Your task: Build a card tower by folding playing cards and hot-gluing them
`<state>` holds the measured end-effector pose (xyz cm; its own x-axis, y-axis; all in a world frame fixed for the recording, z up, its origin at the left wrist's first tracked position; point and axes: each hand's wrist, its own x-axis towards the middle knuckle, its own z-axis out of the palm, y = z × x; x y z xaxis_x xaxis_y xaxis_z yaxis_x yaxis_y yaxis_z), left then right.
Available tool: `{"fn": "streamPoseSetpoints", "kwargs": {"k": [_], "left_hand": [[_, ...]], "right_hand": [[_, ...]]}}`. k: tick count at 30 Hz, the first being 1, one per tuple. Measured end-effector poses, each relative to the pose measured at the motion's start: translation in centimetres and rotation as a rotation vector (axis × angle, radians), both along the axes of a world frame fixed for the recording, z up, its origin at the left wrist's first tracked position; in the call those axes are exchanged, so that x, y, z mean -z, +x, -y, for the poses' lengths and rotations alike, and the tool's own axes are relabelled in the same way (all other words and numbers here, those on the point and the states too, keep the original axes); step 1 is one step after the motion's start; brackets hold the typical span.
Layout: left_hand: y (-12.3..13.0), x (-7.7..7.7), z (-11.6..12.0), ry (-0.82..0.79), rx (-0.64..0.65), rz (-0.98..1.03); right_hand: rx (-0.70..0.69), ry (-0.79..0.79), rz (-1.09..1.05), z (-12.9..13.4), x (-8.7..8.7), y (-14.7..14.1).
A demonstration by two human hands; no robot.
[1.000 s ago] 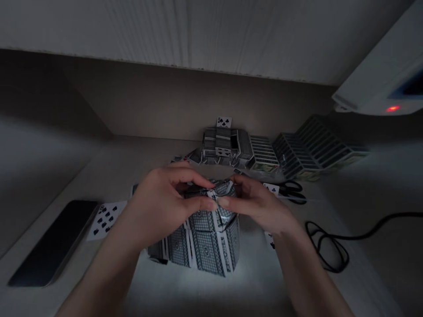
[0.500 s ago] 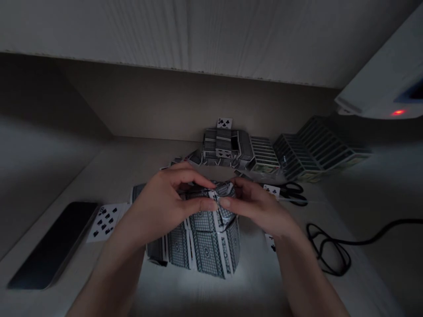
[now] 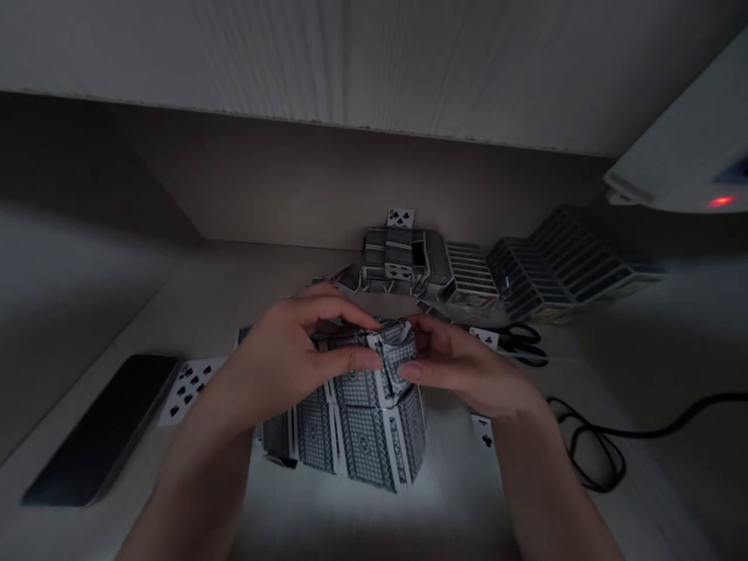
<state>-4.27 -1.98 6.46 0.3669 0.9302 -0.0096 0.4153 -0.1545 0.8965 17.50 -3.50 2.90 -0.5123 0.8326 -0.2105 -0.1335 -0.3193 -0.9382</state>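
Card model (image 3: 363, 438) sits on counter (image 3: 351, 518), below and between the hands, long axis roughly left-right. Left hand (image 3: 295, 354) over its middle, thumb and forefinger pinching the top; right hand (image 3: 467, 368) gripping its right end, thumb in front. Neither clearly nearer. Scissors (image 3: 509, 340) beyond right hand; card stack (image 3: 374, 251) farthest.

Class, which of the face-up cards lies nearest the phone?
The card on the left, marked 8, right beside the phone. The other face-up cards are farther away: two by the right hand, more at the back.
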Motion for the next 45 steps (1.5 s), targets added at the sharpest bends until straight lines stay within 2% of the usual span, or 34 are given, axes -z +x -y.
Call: {"fn": "streamPoseSetpoints", "kwargs": {"k": [6, 10, 15, 25, 45], "left_hand": [[0.1, 0.3, -0.1, 0.026, 0.001, 0.013], [-0.1, 0.6, -0.2, 0.019, 0.052, 0.04], [-0.3, 0.7, -0.3, -0.019, 0.102, -0.019], [0.4, 0.6, 0.2, -0.034, 0.053, -0.037], [1.2, 0.7, 0.5, 0.038, 0.005, -0.048]], "right_hand": [[0.034, -0.066, -0.073, -0.1, 0.2, 0.3], [0.039, -0.076, -0.054, -0.2, 0.1, 0.4], [0.027, -0.077, -0.022, -0.3, -0.2, 0.4], [0.059, -0.057, -0.033, -0.3, -0.1, 0.2], [0.085, -0.014, -0.019, 0.0, -0.7, -0.3]]}}
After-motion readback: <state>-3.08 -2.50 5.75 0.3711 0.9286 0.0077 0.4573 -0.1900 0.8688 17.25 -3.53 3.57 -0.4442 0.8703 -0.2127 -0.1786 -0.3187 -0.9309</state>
